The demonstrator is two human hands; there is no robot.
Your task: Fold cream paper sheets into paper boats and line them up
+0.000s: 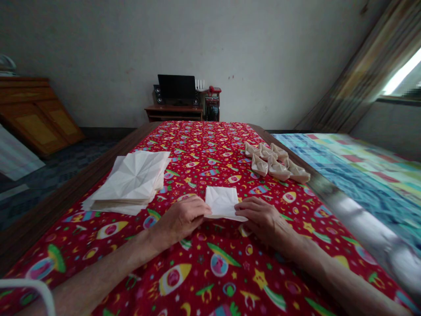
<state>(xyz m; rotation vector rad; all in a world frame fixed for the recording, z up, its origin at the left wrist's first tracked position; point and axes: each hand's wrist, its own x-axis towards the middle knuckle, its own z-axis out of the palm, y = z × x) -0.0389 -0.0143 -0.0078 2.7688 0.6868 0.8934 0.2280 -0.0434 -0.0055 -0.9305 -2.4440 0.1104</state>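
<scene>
Pinching its lower corners, fingers of left hand [187, 214] and right hand [263, 217] hold the folded paper [222, 202] right of the paper stack [134, 177], apparently for aligned creases; folded shapes [278, 168] lie farther right.

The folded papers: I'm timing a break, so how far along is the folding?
Apparently done: the folded shapes grouped on the right. In hand: a flat, partly folded white paper, between the left hand and right hand. Probably remaining: the stack of creased sheets on the left, number unclear.
</scene>
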